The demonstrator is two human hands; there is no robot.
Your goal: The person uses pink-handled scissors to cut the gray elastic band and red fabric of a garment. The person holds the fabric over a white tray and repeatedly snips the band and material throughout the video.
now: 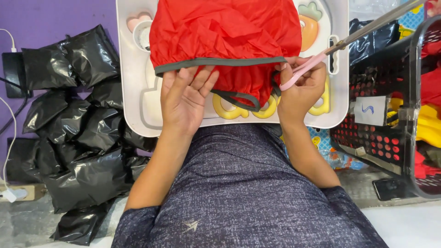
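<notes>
On the white tray (133, 92) lies the red fabric (225, 32). The left hand (186, 98) presses flat on its grey hem, fingers spread open. The right hand (301, 89) grips pink-handled scissors (321, 57) beside that hem.

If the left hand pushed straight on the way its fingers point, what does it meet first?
The left hand points away from the body; its fingertips already touch the grey trim band of the red fabric. Going on, it would likely press into that fabric, over the white tray.

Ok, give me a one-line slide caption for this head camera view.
Left hand steadies a red garment on a white tray while the right hand holds pink-handled scissors.
</notes>
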